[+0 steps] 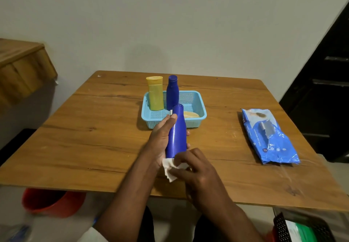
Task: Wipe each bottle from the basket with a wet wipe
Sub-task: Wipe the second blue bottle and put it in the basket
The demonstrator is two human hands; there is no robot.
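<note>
My left hand point(160, 137) grips a blue bottle point(177, 132), held tilted above the wooden table point(94, 137) just in front of the basket. My right hand point(196, 173) pinches a white wet wipe point(170, 168) against the bottle's base. The light blue basket point(196, 102) stands at the table's middle back. In it a yellow bottle point(155, 93) and a second blue bottle point(172, 92) stand upright, and a pale yellow item point(191, 114) lies flat, partly hidden by the held bottle.
A blue pack of wet wipes point(268, 136) lies on the table to the right. An orange bucket point(51, 202) stands on the floor under the left front edge. A black crate point(300, 228) sits at the lower right. A wooden shelf point(22, 66) juts out at the left.
</note>
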